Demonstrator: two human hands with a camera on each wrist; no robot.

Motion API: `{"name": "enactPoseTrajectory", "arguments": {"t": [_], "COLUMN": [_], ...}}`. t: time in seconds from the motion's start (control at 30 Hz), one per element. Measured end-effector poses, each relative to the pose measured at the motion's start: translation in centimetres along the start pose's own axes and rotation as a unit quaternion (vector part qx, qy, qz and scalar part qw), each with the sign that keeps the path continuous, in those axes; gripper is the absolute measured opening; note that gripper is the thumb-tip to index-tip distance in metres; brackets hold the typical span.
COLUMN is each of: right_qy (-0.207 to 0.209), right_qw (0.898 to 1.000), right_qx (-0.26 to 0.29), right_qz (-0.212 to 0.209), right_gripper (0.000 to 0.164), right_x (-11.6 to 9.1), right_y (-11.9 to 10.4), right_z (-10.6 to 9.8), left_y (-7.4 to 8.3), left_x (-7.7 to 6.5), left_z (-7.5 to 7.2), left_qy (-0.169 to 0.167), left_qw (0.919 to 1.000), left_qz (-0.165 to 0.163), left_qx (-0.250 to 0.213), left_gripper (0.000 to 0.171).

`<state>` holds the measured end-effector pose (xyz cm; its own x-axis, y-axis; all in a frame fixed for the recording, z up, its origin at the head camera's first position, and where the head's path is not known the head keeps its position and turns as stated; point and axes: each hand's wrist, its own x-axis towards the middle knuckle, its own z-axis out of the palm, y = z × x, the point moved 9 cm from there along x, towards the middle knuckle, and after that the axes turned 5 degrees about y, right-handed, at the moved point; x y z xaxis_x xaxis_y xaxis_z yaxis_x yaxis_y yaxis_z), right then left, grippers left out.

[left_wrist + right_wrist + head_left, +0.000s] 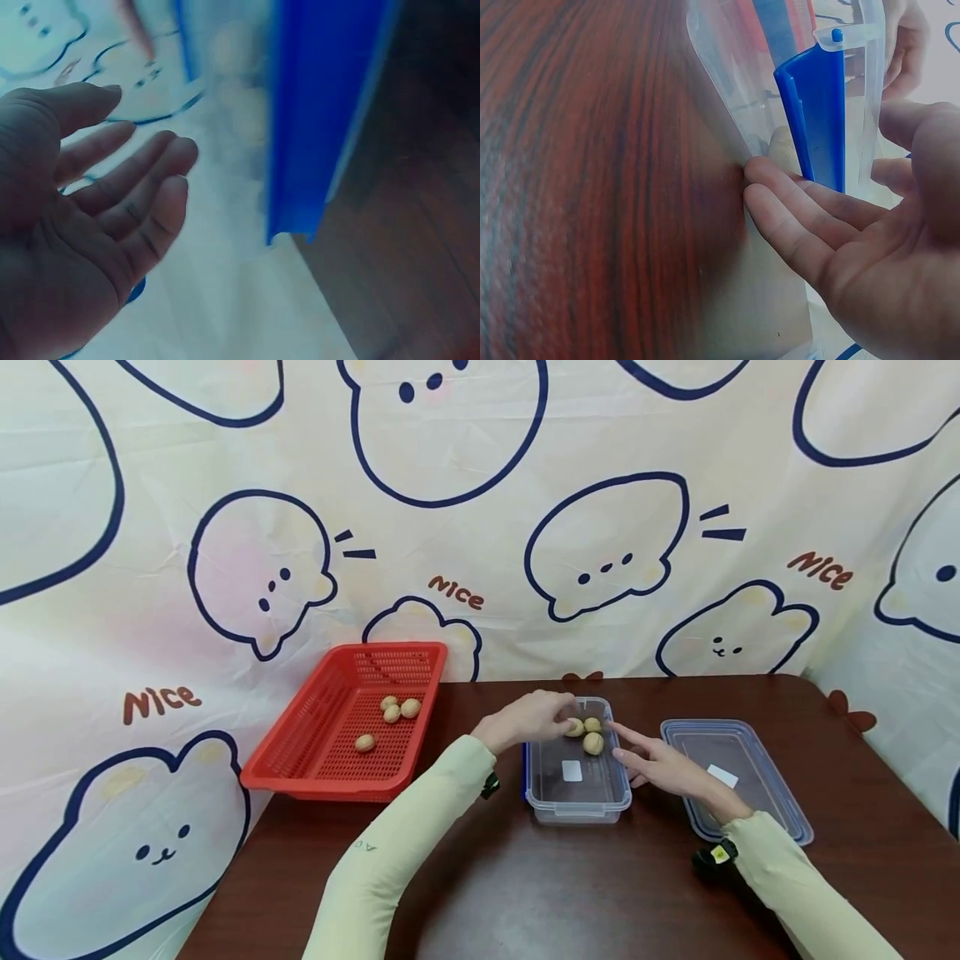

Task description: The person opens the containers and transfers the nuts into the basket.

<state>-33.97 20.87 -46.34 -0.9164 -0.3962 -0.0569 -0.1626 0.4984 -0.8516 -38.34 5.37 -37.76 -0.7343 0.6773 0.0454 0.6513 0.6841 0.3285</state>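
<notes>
My left hand hovers over the left rim of a clear plastic box. In the left wrist view, its relaxed fingers hold nothing. Three walnuts lie inside the box, towards its far end. On the opposite side is my right hand, index finger pointing to the rim. The right wrist view shows its extended fingertips at the box's lower wall, near a blue side latch. The blue latch on the left side hangs down.
A red perforated basket stands at the left with several walnuts in it. To the right of the box, a clear lid lies on the brown table, partly below my right forearm. A patterned cloth hangs behind.
</notes>
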Motion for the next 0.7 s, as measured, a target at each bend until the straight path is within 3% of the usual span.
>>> {"name": "enactPoseTrajectory", "arguments": {"t": [0.27,0.5,0.7], "right_qy": [0.003,0.001,0.001], "right_qw": [1.0,1.0,1.0], "right_qx": [-0.005,-0.009,-0.002], "right_qz": [-0.003,-0.007,-0.004], "right_gripper": [0.066,0.067,0.067], "right_x": [0.0,0.1,0.3], "right_y": [-0.4,0.0,0.1], "right_z": [-0.2,0.2,0.0], "left_y": [0.7,0.4,0.3], "left_x": [0.6,0.7,1.1], "left_z": [2.3,4.8,5.2], "left_qy": [-0.012,-0.045,-0.048], "left_qw": [0.9991,0.9979,0.9972], "left_qz": [0.04,0.027,0.033], "left_qx": [0.006,0.038,0.047], "left_gripper": [0.034,0.044,0.046]}}
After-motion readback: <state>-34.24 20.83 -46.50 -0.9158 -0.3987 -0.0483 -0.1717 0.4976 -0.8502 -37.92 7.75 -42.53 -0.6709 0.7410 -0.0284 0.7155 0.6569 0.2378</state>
